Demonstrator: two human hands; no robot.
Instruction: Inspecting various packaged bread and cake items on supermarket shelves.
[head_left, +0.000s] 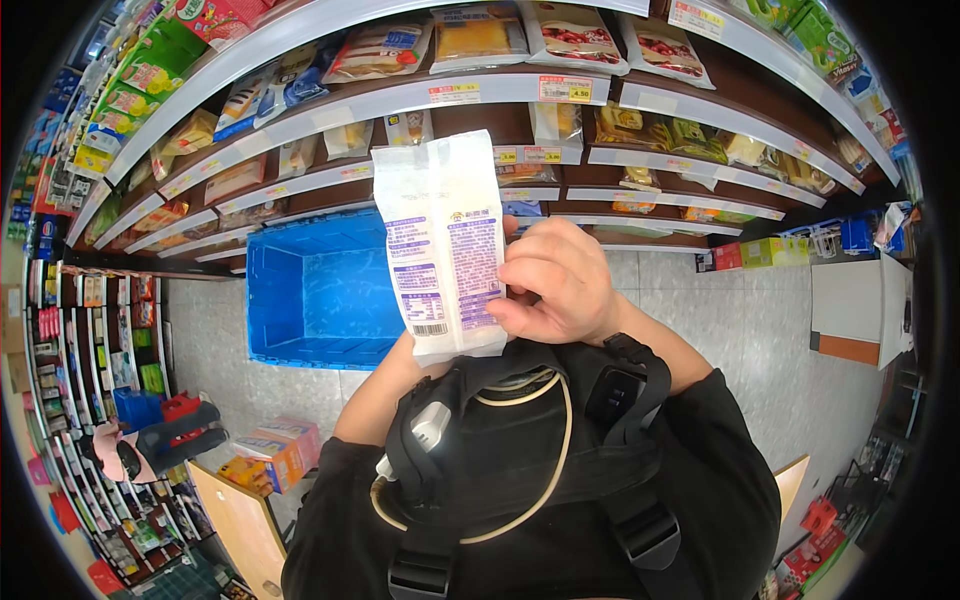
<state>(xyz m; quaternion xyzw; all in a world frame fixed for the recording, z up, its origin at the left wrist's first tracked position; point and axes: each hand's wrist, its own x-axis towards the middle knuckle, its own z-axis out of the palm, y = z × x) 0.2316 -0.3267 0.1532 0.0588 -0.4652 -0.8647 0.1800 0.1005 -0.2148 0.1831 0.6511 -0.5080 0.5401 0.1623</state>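
Observation:
A white food packet with purple printing and a barcode is held upright in front of my chest, its printed back towards the camera. My right hand is at the packet's right edge, fingers curled, with the fingertips against it. My left hand lies hidden behind the packet; only the left forearm shows below it. Behind and to the left of the packet, a blue plastic crate stands on the floor, with nothing seen in its visible part.
Shelves of packaged bread curve across the front. Cartons and a wooden panel are at lower left, where another person stands by more shelves. A white cabinet stands at right.

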